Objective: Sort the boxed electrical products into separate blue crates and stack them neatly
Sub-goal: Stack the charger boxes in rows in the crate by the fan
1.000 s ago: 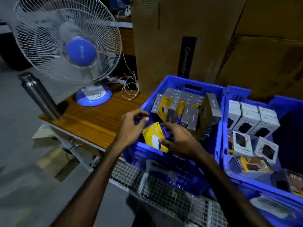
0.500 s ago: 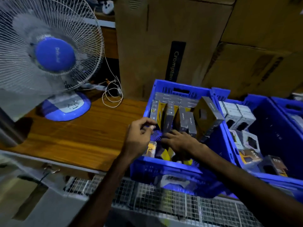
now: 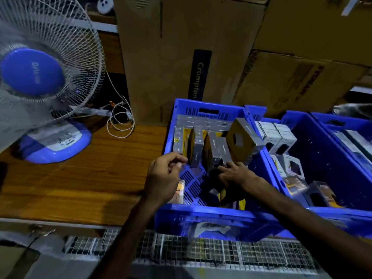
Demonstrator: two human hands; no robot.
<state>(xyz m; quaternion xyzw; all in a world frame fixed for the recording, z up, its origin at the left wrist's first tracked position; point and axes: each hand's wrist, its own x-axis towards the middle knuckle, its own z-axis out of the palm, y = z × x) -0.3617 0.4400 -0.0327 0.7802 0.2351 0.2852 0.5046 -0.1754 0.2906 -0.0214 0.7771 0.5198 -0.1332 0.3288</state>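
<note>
Upright grey-and-yellow boxes fill the back of the left blue crate. A larger yellow box leans tilted against its right wall. My left hand hovers at the crate's left wall. Its fingers are curled with the thumb against the fingertips, and nothing shows between them. A yellow box lies on the crate floor just under it. My right hand reaches into the crate with fairly straight fingers touching the foot of the upright boxes. The middle blue crate holds white boxes and loose boxes.
A blue-and-white table fan stands at the left on the wooden table, with a coiled white cable behind. Large cardboard cartons rise behind the crates. A third blue crate is at far right. Wire mesh runs below.
The yellow box held between both hands a second ago now lies on the crate floor. My right hand has moved onto the upright boxes, and the view has shifted right and closer.
</note>
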